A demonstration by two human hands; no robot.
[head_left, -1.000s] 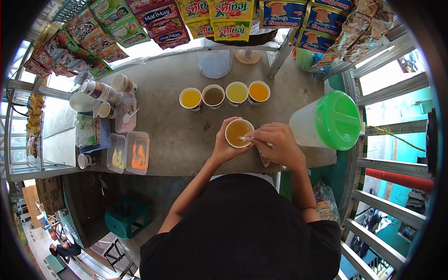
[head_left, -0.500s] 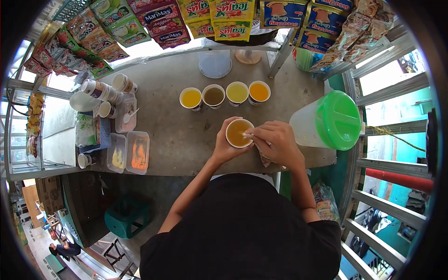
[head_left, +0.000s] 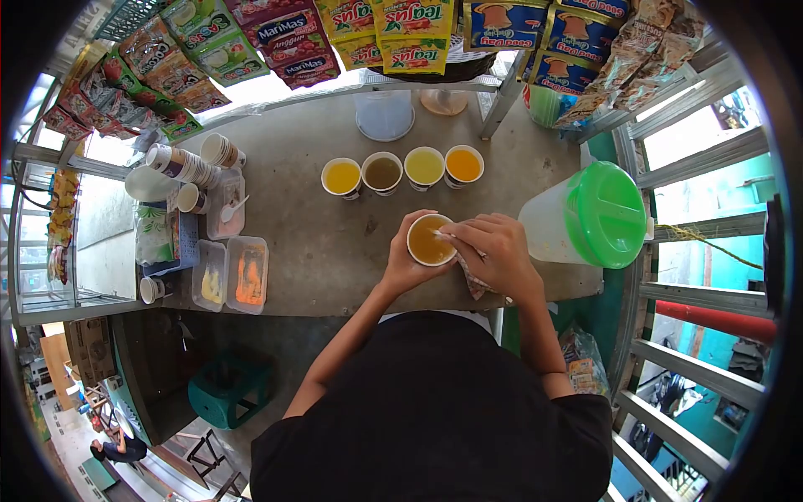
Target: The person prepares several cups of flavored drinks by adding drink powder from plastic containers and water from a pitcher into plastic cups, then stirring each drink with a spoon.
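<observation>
A white paper cup of amber drink is held just above or on the grey concrete table, which I cannot tell; the left hand's fingers curl around it. The right hand's fingers pinch a small white utensil dipping into the drink. Beyond stand four filled paper cups in a row.

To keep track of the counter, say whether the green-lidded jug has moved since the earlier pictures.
No, the green-lidded jug stands in the same spot on the counter.
</observation>
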